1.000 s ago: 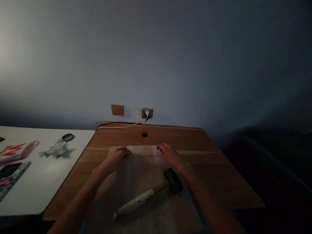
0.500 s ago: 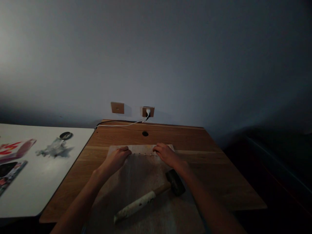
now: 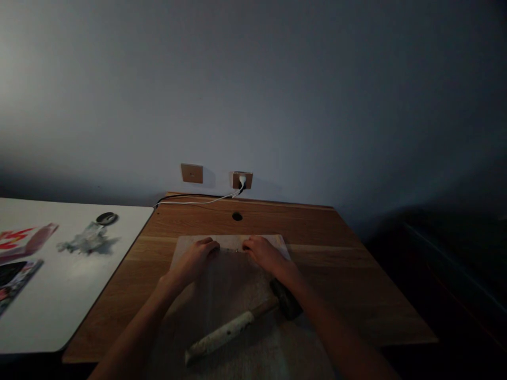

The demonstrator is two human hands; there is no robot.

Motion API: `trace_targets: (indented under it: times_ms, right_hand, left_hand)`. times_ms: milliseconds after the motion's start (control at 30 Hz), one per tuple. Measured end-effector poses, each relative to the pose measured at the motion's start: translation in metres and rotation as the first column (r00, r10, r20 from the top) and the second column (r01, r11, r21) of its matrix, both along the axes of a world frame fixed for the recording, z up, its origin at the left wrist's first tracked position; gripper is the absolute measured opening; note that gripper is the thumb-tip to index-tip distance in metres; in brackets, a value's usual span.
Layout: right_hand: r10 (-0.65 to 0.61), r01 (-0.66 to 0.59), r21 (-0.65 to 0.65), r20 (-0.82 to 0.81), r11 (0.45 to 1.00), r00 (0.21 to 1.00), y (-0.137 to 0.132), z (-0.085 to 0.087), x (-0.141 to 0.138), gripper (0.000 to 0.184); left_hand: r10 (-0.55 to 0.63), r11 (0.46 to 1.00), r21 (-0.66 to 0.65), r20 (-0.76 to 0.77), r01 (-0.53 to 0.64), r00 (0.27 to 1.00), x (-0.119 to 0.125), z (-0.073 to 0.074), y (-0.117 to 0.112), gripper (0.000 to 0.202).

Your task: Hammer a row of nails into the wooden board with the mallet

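Note:
A pale wooden board (image 3: 237, 285) lies on the brown desk. Near its far edge runs a row of small nail-like studs (image 3: 236, 250), partly covered by my hands. At the left end of the row, my left hand (image 3: 200, 253) has its fingers curled together and pressed down. My right hand (image 3: 261, 252) is closed in the same way at the right end. Whatever the fingertips pinch is hidden and too small to name. Below my right forearm, which covers part of its dark head, a mallet (image 3: 227, 332) rests diagonally on the board.
The brown desk (image 3: 348, 285) extends on both sides of the board. To the left stands a white table (image 3: 79, 295) with crumpled clear plastic (image 3: 89, 238), a roll of tape (image 3: 106, 218) and printed packets (image 3: 24, 240). Cables (image 3: 198, 200) run along the wall to a socket (image 3: 242, 180).
Both hands have moved inward along the row of studs, the left one rightward and the right one leftward, narrowing the gap between them. The mallet has stayed in place.

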State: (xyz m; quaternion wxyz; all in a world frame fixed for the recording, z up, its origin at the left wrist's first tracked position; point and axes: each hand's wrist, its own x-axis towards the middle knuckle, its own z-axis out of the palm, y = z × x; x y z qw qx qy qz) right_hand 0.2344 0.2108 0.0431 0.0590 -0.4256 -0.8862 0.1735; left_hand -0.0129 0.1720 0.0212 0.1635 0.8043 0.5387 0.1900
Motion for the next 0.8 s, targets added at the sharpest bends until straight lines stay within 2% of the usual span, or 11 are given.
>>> trace_targets:
  times_ms: [100, 200, 333, 433, 633, 800]
  right_hand:
    - [0.043, -0.043, 0.016, -0.015, 0.999, 0.999, -0.002, 0.008, -0.001, 0.026]
    - [0.051, -0.050, 0.028, -0.035, 0.998, 0.998, -0.003, 0.009, -0.008, 0.024]
    - [0.051, -0.051, 0.016, -0.029, 0.999, 0.998, -0.002, -0.001, -0.024, 0.020]
    - [0.058, -0.058, 0.019, -0.018, 0.998, 0.998, 0.000, -0.002, -0.030, 0.021]
    - [0.126, -0.123, 0.060, -0.046, 0.991, 0.991, 0.005, 0.015, -0.033, 0.024]
    - [0.122, -0.122, 0.031, -0.006, 0.992, 0.992, 0.006, 0.002, -0.051, 0.024]
  left_hand:
    - [-0.041, 0.999, -0.003, -0.001, 0.041, 0.999, 0.004, 0.001, 0.001, 0.025]
    - [-0.074, 0.997, -0.009, -0.045, 0.074, 0.996, 0.006, 0.003, 0.001, 0.026]
    - [-0.008, 1.000, 0.007, -0.198, 0.010, 0.980, 0.008, 0.002, 0.000, 0.023]
    - [0.038, 0.999, -0.016, -0.245, -0.044, 0.969, 0.012, 0.000, 0.001, 0.021]
    - [0.059, 0.996, -0.062, -0.162, -0.069, 0.985, 0.016, 0.004, -0.001, 0.020]
    - [0.052, 0.995, -0.075, -0.114, -0.061, 0.992, 0.013, 0.006, -0.006, 0.024]
